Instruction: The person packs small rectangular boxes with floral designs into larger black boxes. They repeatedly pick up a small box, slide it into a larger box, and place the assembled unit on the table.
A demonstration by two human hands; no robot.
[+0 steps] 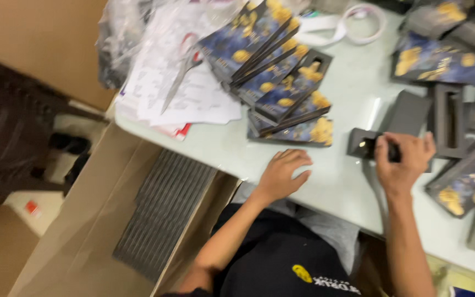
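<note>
Pale green tabletop runs across our view, with an open cardboard carton of dark stacked pieces at far left. Scissors lie on loose papers, beside fanned blue-and-gold sleeves. Our left hand rests flat on the table edge, fingers loosely together. Our right hand pinches a dark grey box, we think; blur hides the fingertips.
</note>
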